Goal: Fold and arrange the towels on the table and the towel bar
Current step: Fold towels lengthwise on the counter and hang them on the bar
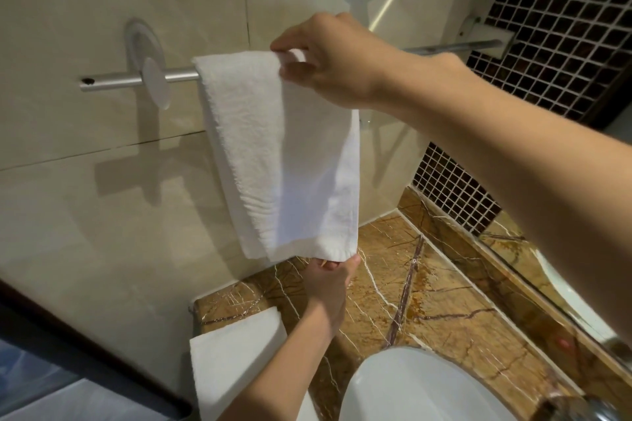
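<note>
Well along: folded towel [232, 352] lies on surface [427, 284], hanging towel [273, 154] draped over towel bar [113, 80], right hand [328, 58] pinching its top, left hand [328, 280] pinching its hem; likely only straightening left.

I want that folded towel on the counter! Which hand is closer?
Left. The left hand holds the bottom of the hanging towel, above the folded towel; the right hand is up at the towel bar.
</note>
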